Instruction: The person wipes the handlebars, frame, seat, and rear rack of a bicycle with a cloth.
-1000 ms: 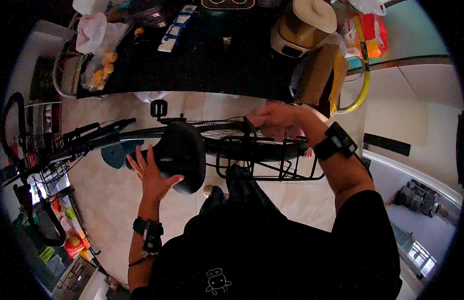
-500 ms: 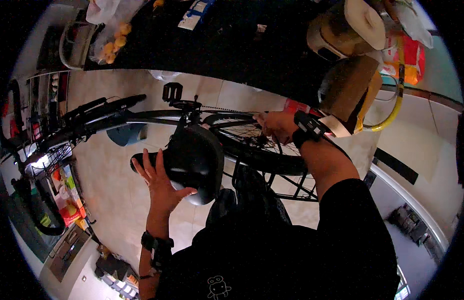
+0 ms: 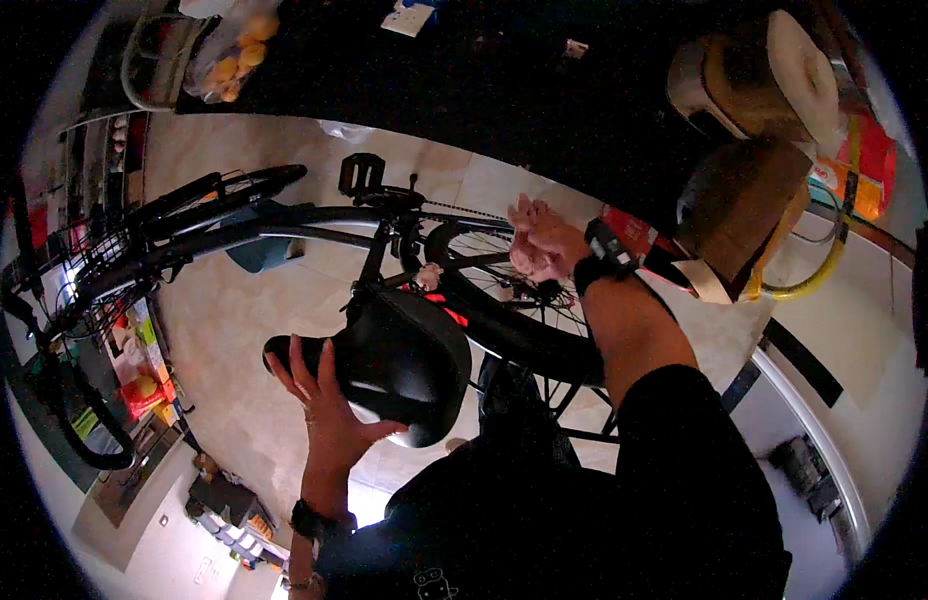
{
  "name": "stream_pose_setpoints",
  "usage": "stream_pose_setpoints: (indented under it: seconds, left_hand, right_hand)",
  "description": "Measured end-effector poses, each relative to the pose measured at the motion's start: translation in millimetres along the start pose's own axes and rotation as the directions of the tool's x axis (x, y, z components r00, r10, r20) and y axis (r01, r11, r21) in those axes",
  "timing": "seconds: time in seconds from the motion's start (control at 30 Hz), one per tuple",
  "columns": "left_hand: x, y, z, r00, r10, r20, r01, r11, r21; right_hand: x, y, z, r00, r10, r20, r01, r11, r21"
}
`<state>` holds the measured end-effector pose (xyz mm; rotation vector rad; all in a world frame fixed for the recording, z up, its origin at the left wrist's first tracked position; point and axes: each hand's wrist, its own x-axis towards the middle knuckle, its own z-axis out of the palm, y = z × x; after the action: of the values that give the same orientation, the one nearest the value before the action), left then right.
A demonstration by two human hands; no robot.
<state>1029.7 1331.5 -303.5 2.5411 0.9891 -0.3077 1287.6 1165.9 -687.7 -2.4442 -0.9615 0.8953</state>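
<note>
A black bicycle saddle [image 3: 409,360] sits near the middle of the view, its narrow nose toward the left. My left hand [image 3: 329,400] lies spread over the saddle's nose and near side, fingers apart. Above the rear wheel [image 3: 524,330], by the chain side, is my right hand [image 3: 546,245]. Its fingers are curled and pinkish, and whether a cloth or other thing is in them I cannot make out. A small pale, crumpled-looking thing [image 3: 427,277] shows at the frame just behind the saddle. The pedal [image 3: 361,175] sticks out toward the far side.
A dark table [image 3: 484,90] runs along the far side, with a bag of orange fruit [image 3: 234,65] at left. At its right are a pale appliance [image 3: 754,80] and an open cardboard box [image 3: 749,205]. The bicycle's handlebar [image 3: 109,460] reaches left, beside colourful packages [image 3: 144,370].
The saddle appears lower and further right in view, with my left hand still on it. My right hand has lifted slightly from the wheel's spokes, and red behind the saddle now shows.
</note>
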Motion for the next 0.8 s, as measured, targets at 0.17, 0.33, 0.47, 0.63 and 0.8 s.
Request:
stream_pose_setpoints:
  seconds: [0.17, 0.33, 0.47, 0.63, 0.8]
  left_hand:
    - [-0.4, -4.5, 2.5, 0.999, 0.023, 0.033, -0.024, 0.999, 0.030]
    - [-4.5, -7.9, 0.2, 1.000, 0.000, 0.000, 0.000, 1.000, 0.018]
    - [1.0, -2.8, 1.6, 1.000, 0.029, -0.009, -0.030, 0.999, -0.029]
    - [-7.5, -14.9, 6.6, 0.993, 0.096, -0.062, -0.096, 0.995, 0.007]
    - [-5.1, -11.1, 8.3, 0.970, 0.205, -0.128, -0.205, 0.979, 0.013]
  right_hand:
    - [-15.8, -13.4, 2.3, 0.937, -0.349, 0.006, 0.342, 0.914, -0.220]
    - [11.3, -95.9, -24.7, 0.542, -0.435, 0.719, 0.570, 0.819, 0.067]
    - [-15.9, -180.5, -50.2, 0.630, -0.448, 0.635, -0.068, 0.782, 0.619]
    - [-57.2, -215.9, -117.3, 0.571, -0.711, -0.410, 0.702, 0.164, 0.693]
    - [-119.6, -184.8, -249.7, 0.890, -0.229, 0.394, -0.159, 0.654, 0.740]
